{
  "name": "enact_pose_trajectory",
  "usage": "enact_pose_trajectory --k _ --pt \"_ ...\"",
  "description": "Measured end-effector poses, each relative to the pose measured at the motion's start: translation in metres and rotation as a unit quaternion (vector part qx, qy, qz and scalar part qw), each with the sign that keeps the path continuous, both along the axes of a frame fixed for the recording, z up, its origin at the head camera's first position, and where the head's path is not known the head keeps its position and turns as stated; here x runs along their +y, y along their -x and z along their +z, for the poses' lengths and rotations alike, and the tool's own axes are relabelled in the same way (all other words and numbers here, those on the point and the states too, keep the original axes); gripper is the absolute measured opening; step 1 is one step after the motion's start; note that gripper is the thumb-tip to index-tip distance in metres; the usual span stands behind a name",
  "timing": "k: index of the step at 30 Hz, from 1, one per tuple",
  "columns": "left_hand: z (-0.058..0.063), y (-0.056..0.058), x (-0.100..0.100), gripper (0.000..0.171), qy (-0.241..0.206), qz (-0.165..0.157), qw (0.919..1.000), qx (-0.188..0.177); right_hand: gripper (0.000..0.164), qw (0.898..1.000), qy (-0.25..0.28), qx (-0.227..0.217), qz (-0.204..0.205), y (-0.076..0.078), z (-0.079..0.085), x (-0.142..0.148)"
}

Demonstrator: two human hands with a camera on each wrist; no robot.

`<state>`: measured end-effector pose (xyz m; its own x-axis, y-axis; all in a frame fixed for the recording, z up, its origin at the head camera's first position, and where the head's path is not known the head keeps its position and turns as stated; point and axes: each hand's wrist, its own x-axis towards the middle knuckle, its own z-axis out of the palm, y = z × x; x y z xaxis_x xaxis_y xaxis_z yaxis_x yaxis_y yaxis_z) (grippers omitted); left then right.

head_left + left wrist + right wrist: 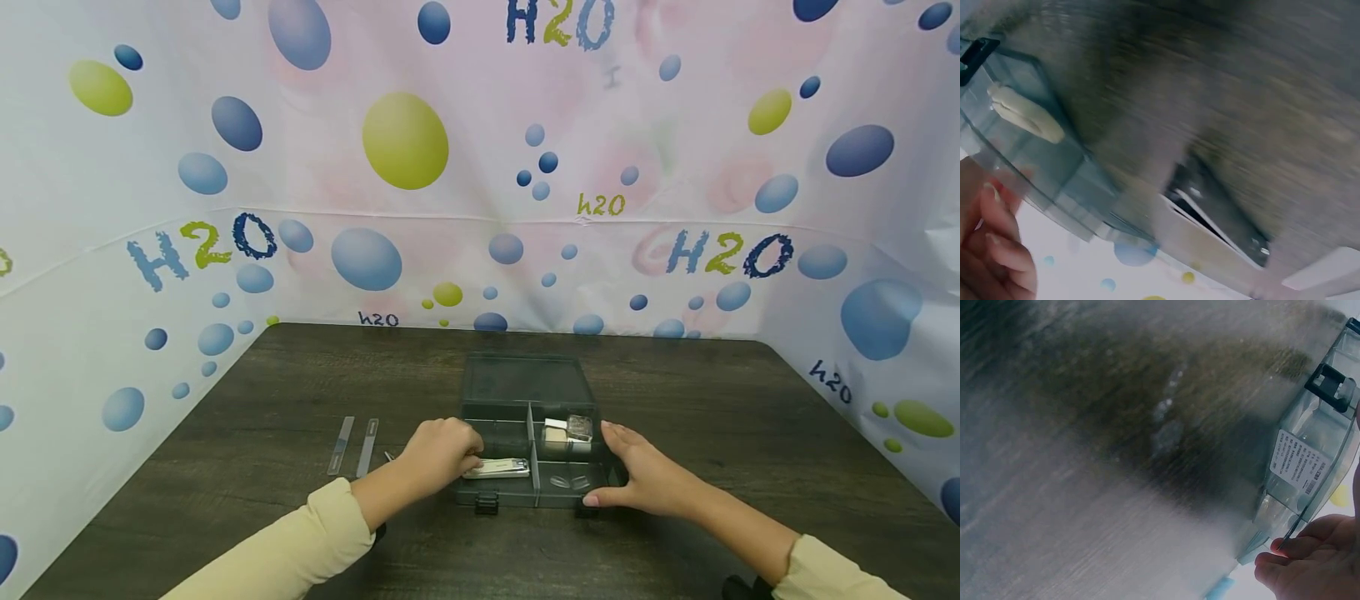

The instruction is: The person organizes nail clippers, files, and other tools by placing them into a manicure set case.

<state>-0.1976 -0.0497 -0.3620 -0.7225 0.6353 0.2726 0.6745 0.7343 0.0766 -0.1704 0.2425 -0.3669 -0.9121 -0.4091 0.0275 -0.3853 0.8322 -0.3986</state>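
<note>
A grey see-through organizer box stands with its lid raised at the back. My left hand is over its left side, fingers bent beside a cream nail clipper lying in the front-left compartment. In the left wrist view, those fingers are apart from the cream clipper, and nothing shows in them. My right hand holds the box's right side, thumb at the front corner and fingers farther back. In the right wrist view, its fingertips meet the box's edge.
A black nail clipper lies on the table left of the box. Farther left are two flat grey strips. The back-right compartment has cream pieces and a small clear case; clear oval pieces lie in the front-right one.
</note>
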Motion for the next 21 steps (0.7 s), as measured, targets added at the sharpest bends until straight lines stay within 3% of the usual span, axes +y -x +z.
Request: enact_pose_trajectory --k 3,6,15,21 --pt "0.0 0.001 -0.009 0.009 -0.047 -0.037 0.998 0.022 0.109 1.0 0.001 -0.005 0.0 0.0 0.0 0.0" --pt "0.0 0.001 -0.018 0.013 -0.084 -0.057 0.9945 0.029 0.109 1.0 0.0 -0.004 0.001 0.0 0.0 0.0" --pt "-0.004 0.002 -0.049 0.017 -0.154 -0.057 0.9863 -0.009 0.109 1.0 0.001 -0.01 -0.004 -0.002 0.001 -0.001" --pt "-0.01 0.0 -0.069 0.02 -0.136 -0.047 0.9894 -0.022 0.109 1.0 0.003 -0.01 -0.002 -0.002 0.001 -0.001"
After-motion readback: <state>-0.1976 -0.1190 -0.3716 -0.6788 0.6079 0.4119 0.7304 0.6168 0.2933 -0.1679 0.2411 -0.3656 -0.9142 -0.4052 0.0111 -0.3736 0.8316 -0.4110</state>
